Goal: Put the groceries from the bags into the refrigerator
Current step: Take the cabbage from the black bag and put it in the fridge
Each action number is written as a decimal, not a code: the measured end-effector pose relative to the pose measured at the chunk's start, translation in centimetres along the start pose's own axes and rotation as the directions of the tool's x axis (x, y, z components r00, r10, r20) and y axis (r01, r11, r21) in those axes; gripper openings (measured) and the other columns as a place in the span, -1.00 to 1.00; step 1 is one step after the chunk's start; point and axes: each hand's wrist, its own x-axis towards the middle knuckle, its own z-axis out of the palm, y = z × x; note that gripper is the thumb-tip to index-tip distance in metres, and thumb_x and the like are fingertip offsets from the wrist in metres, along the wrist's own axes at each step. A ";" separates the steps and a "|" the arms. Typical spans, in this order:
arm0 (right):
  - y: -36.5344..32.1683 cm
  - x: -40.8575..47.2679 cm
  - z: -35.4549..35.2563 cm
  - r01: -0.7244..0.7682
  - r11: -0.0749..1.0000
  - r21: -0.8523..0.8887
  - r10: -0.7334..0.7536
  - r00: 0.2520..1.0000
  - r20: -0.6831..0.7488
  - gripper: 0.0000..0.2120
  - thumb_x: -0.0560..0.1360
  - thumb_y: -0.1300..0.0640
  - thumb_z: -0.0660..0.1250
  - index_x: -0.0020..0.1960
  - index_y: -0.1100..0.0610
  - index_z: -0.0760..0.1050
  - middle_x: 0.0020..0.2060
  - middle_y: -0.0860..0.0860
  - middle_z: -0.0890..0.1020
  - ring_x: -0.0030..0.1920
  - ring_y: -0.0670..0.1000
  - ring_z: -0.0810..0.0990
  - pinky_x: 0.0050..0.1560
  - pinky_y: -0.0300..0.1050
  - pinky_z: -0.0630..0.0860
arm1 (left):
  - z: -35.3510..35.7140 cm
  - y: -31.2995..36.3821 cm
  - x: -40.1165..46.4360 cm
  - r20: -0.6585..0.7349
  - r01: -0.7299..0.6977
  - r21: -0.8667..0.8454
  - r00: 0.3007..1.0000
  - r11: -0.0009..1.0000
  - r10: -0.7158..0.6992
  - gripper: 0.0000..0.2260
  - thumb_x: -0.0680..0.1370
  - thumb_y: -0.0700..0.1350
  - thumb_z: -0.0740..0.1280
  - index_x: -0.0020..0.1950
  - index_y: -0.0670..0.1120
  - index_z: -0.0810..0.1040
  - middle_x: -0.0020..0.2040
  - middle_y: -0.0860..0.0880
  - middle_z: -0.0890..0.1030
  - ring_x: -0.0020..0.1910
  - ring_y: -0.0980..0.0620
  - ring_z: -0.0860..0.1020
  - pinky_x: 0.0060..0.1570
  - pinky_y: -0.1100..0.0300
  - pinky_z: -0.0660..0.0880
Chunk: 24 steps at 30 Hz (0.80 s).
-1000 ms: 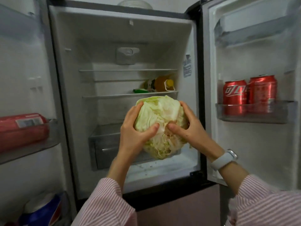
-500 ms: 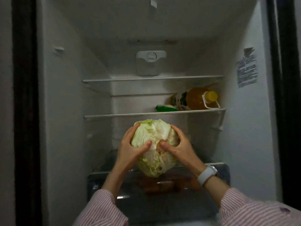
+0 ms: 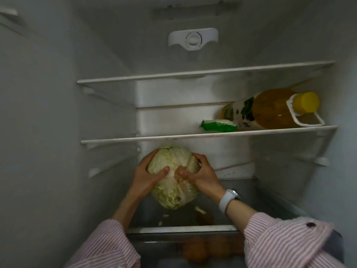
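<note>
Gripping a round pale-green cabbage (image 3: 174, 176) between left hand (image 3: 147, 177) and right hand (image 3: 202, 176), fingers wrapped tight, beneath the white-edged glass shelf (image 3: 135, 139). Lying at two o'clock: amber oil bottle (image 3: 274, 110), green packet (image 3: 219, 126). Open room at nine o'clock.

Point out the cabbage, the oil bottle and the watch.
cabbage (image 3: 173, 163): head view, upper leaves between the hands
oil bottle (image 3: 270, 111): head view, amber body, lying on the shelf
watch (image 3: 229, 200): head view, white strap on the right wrist
</note>
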 end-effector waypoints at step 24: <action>-2.1 -12.0 -0.5 0.156 0.945 -0.286 -0.171 0.985 -0.028 -0.62 0.54 0.19 0.17 0.35 0.21 0.34 0.30 0.15 0.44 0.32 0.13 0.37 0.34 -0.08 0.25 | 0.9 5.0 -15.2 -0.231 0.033 0.617 0.963 0.787 0.141 -0.64 0.50 -0.14 0.26 0.29 -0.18 0.47 0.27 -0.21 0.46 0.25 -0.18 0.44 0.26 0.04 0.35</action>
